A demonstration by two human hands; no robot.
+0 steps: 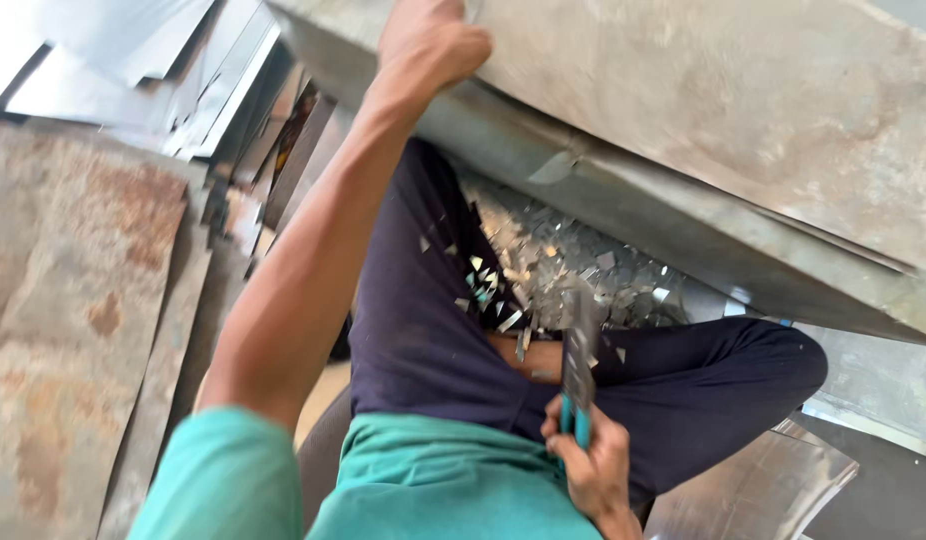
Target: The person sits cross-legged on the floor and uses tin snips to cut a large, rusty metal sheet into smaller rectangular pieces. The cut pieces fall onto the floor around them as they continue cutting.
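Note:
My left hand [431, 42] grips the near edge of a large dull metal sheet [743, 110] that leans over my lap, my arm stretched up to it. My right hand [595, 462] is closed around the teal handles of metal snips [579, 372], whose blades point up toward the sheet's lower edge. I sit cross-legged in dark blue trousers [423, 330] and a green shirt. Several small shiny metal offcuts [558, 265] lie scattered on my legs and the floor under the sheet.
Rusty metal sheets [73, 300] cover the floor at left. A stack of shiny thin sheets [153, 60] lies at the upper left. A curved shiny sheet piece [753, 490] rests by my right knee.

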